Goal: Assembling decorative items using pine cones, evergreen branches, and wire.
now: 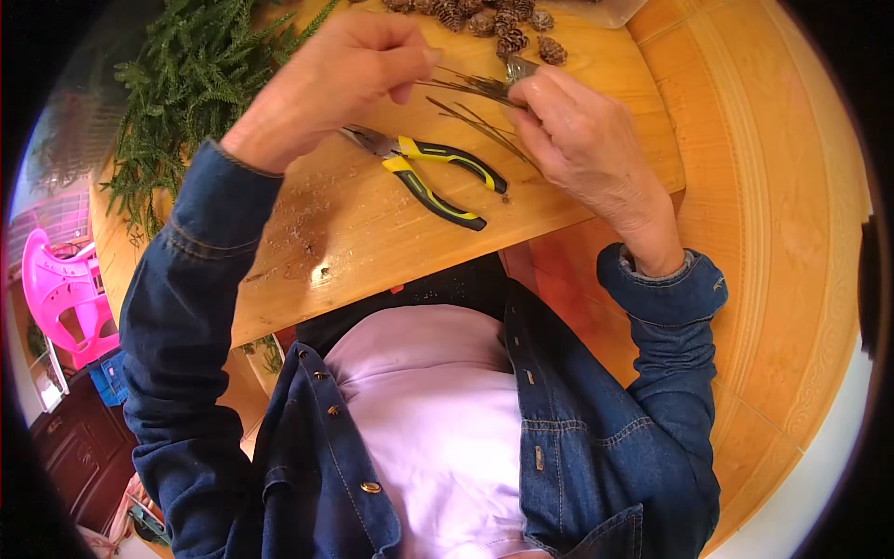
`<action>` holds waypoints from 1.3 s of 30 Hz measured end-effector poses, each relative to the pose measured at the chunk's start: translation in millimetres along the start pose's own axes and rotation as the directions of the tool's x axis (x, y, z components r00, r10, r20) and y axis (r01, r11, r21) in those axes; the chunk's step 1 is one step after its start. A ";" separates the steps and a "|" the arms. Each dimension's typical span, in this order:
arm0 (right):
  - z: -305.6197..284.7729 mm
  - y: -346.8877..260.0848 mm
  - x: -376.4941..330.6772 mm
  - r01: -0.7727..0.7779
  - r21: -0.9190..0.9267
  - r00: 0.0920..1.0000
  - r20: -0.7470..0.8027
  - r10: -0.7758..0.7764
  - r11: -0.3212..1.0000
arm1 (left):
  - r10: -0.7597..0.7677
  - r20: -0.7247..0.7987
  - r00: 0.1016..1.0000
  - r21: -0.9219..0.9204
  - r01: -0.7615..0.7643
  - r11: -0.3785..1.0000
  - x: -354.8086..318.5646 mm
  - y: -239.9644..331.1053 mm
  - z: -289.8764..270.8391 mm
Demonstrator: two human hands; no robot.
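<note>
My right hand (585, 135) is closed round a bundle of thin dark wires (480, 87), whose loose ends fan out toward the left. A bit of clear plastic (520, 68) shows at the top of that grip. My left hand (340, 74) is raised over the table, thumb and fingers pinched at the tip of one wire from the bundle. Below and between both hands lie pliers (433, 194) with black and yellow handles, jaws toward the left hand. How many wires the right hand holds is hidden by its fingers.
Green needle-leaved sprigs (182, 84) heap up at the table's left. Several small brown pine cones (512, 43) lie at the far side. The wooden table (279, 293) has its near edge by my body. On the floor to the left stands a pink plastic chair (60, 293).
</note>
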State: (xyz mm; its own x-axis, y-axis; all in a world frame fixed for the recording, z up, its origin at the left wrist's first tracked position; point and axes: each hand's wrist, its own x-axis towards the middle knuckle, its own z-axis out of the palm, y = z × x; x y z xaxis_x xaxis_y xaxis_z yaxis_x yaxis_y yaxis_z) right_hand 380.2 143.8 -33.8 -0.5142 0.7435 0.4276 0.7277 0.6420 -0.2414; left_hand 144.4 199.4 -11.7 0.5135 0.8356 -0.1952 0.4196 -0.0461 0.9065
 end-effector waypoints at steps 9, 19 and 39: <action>2.1 0.6 19.9 0.082 0.150 0.966 -0.256 -0.042 0.985 | -0.014 -0.078 0.997 -0.092 0.007 0.996 -12.4 14.9 -12.0; -1.4 4.9 2.5 -0.048 0.301 0.991 -0.104 0.083 0.952 | 0.026 0.023 0.999 -0.068 -0.025 0.997 9.5 13.4 -12.6; -19.6 4.5 -23.7 -0.299 0.547 0.899 -0.113 0.423 0.782 | 0.170 -0.145 0.975 0.787 0.010 0.617 79.6 5.6 8.1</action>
State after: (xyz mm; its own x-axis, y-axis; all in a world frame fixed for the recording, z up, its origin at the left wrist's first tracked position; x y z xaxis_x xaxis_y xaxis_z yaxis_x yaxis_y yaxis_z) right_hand 404.5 125.4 -27.9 -0.1034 0.9189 0.3807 0.4742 0.3820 -0.7933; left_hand 193.7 261.2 -25.3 0.4632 0.8861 0.0179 0.8530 -0.4512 0.2624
